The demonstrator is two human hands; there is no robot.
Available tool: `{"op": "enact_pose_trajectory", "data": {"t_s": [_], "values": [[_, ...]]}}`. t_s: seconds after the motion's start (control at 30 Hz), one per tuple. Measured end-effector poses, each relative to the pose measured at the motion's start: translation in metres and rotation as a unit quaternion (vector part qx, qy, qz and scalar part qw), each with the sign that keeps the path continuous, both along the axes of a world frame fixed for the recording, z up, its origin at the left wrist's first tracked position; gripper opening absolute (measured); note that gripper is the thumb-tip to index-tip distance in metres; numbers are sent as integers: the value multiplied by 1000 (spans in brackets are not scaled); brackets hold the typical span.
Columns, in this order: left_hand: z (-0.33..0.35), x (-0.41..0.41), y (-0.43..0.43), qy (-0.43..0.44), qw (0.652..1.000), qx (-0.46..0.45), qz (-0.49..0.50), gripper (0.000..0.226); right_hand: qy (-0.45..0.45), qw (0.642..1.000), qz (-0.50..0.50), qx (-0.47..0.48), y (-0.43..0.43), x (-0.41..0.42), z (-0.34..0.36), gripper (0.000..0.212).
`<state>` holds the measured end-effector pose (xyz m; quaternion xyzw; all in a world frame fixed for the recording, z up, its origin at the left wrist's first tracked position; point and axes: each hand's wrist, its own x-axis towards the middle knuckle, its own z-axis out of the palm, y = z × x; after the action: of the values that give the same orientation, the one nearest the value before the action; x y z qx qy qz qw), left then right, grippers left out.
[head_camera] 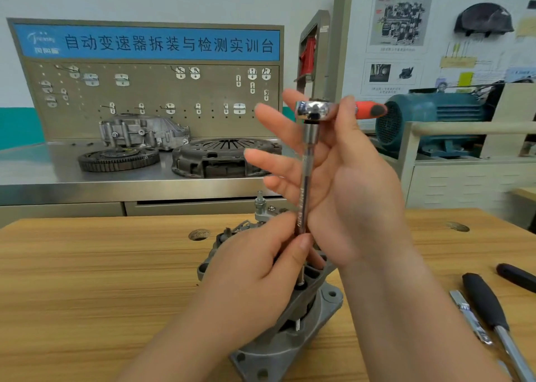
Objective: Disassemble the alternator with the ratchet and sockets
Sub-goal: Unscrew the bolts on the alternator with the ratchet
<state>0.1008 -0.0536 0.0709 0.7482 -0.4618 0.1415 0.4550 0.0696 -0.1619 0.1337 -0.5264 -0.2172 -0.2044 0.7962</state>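
Ratchet extension (pixel 304 196) upright on alternator (pixel 301 323), handle (pixel 369 110) rightward.

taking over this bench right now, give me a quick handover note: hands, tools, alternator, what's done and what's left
Hands: the left hand pinches the lower part of the long steel extension bar, which stands upright. The right hand is open, fingers spread straight behind the bar.
Things: the chrome ratchet with orange handle sits on top of the bar. The bar's lower end is down in the grey cast-metal alternator on the wooden table. A black-handled tool lies to the right.
Done: the tool is seated.
Left: the housing looks assembled, and the threaded stud with nut is on.
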Motion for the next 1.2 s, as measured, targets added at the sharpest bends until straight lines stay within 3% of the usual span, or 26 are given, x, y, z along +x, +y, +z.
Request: {"op": "enact_pose_trajectory", "data": {"t_s": [0.17, 0.27, 0.4, 0.5, 0.63, 0.77, 0.9, 1.03, 1.2], "values": [[1, 0, -1, 16, 1000, -2, 16, 20, -88, 991, -101, -23, 2, 0, -2, 24], [-1, 0, 0, 7, 1000, -10, 16, 21, -97, 993, -72, -7, 2, 0, -2, 21], [-2, 1, 0, -4, 1000, -8, 2, 22, -19, 999, 24, 13, -2, 1, -1, 40], [-2, 0, 0, -22, 1000, 6, 9, 22, 17, 999, 41, 23, -3, 1, 0, 48], [0, 0, 1, 1, 1000, -2, 17, 16, -45, 998, -26, 23, 3, 1, -3, 36], [0, -1, 0, 13, 1000, 3, 17, 25, -98, 992, -79, 16, 2, 0, -4, 22], [-1, -1, 0, 2, 1000, 2, 15, 14, -72, 997, -29, 18, 3, 1, -5, 28], [0, -2, -1, -31, 999, 15, 19, 17, -14, 1000, 1, 24, 2, 4, -4, 44], [-1, 0, 0, -11, 1000, 7, 26, 15, -89, 992, -89, 6, 8, 3, -7, 22]]}}
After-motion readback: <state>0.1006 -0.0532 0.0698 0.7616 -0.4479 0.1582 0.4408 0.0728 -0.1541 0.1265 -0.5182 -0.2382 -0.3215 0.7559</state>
